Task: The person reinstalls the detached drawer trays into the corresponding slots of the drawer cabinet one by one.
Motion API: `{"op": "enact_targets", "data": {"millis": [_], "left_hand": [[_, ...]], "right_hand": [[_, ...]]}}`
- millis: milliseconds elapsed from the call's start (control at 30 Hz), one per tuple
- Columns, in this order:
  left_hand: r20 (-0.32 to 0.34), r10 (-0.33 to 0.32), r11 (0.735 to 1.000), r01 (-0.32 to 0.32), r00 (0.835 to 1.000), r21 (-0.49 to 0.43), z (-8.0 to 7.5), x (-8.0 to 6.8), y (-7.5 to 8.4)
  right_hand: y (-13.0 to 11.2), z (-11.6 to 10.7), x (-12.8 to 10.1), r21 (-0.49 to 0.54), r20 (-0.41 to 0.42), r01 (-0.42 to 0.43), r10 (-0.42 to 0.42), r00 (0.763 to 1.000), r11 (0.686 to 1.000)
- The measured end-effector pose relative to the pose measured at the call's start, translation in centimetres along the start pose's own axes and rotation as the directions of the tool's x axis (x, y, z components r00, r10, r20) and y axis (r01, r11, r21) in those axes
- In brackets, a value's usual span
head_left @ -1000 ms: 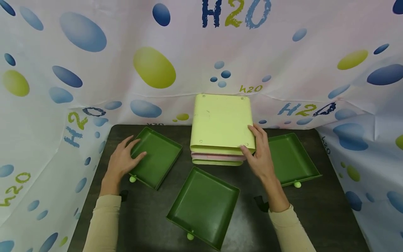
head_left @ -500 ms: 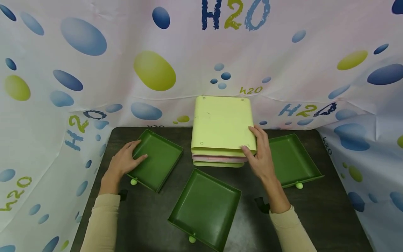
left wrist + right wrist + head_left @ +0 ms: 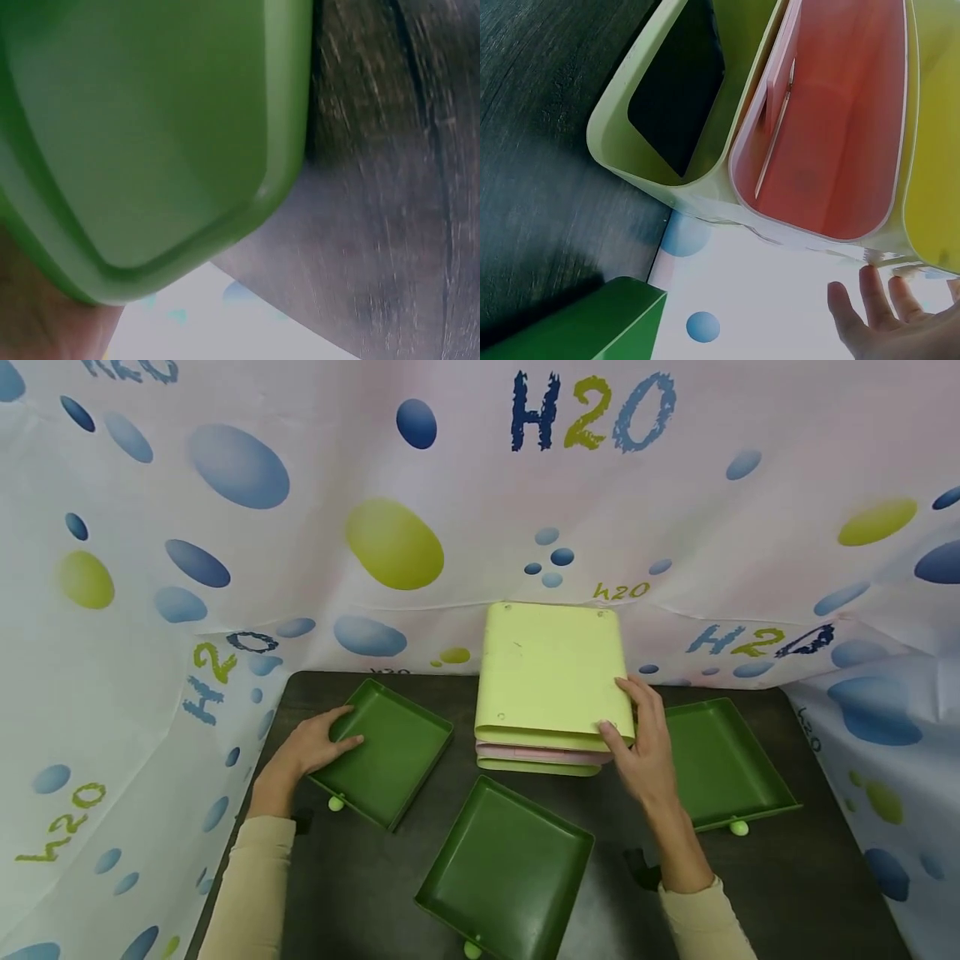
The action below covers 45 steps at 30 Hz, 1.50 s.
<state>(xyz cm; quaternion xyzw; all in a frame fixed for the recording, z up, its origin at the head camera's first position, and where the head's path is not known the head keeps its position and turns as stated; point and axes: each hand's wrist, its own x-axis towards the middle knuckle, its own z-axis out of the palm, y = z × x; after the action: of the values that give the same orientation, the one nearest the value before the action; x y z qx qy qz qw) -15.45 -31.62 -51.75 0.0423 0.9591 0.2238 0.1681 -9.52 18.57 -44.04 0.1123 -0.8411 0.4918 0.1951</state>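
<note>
A three-tier drawer cabinet (image 3: pixel 552 672), light yellow with a pink middle tier, stands at the table's back. In the right wrist view its open compartments (image 3: pixel 825 112) show. My right hand (image 3: pixel 647 752) rests against the cabinet's right side, fingers extended, thumb at the front top corner. The left green drawer (image 3: pixel 384 756) lies askew to the left of the cabinet. My left hand (image 3: pixel 315 745) holds its left edge, thumb inside and fingers at the outer side, partly hidden. In the left wrist view the drawer's corner (image 3: pixel 150 150) fills much of the frame.
Another green drawer (image 3: pixel 506 868) with a round knob lies askew in front of the cabinet. A further green drawer (image 3: pixel 727 764) sits on the right, behind my right forearm. A white patterned cloth (image 3: pixel 480 510) closes off the back and sides of the dark table (image 3: pixel 352 893).
The head view has shifted slightly, so everything appears lower and farther right. My left-hand fingers have come down around the left drawer's edge. My right hand stays at the cabinet.
</note>
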Motion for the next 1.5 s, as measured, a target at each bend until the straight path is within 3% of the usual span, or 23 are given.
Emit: {"op": "enact_targets", "data": {"millis": [167,533,767,933,1067,1367,1500], "left_hand": [[0.015,0.004,1.0,-0.004,1.0,0.021,-0.8,0.7,0.1],[-0.08,0.06,0.998,-0.062,0.995,-0.021,-0.5,-0.5,-1.0],[-0.078,0.091,0.993,-0.096,0.993,-0.068,-0.2,-0.9,-2.0],[-0.078,0.07,0.983,-0.082,0.994,-0.162,0.0,-1.4,-2.2],[-0.124,0.064,0.969,-0.091,0.99,-0.228,0.0,-1.8,-2.1],[-0.171,0.044,0.959,-0.09,0.984,-0.268,0.4,-2.9,-2.4],[-0.187,0.038,0.953,-0.092,0.982,-0.288,0.4,-3.1,-2.4]], "right_hand": [[-2.4,-0.6,0.1,0.008,-0.004,-0.003,0.003,1.0,1.0],[-2.4,-0.3,0.4,0.026,0.041,-0.02,0.019,0.999,0.999],[-2.4,-0.2,0.4,0.027,0.05,-0.037,0.035,0.998,0.999],[-2.3,-0.2,0.3,0.022,0.042,-0.05,0.049,0.998,0.998],[-2.4,-0.3,0.2,0.027,0.033,-0.059,0.059,0.998,0.998],[-2.3,-0.3,0.2,0.018,0.036,-0.054,0.054,0.998,0.998],[-0.3,0.0,0.0,0.025,0.033,-0.052,0.051,0.998,0.998]]}}
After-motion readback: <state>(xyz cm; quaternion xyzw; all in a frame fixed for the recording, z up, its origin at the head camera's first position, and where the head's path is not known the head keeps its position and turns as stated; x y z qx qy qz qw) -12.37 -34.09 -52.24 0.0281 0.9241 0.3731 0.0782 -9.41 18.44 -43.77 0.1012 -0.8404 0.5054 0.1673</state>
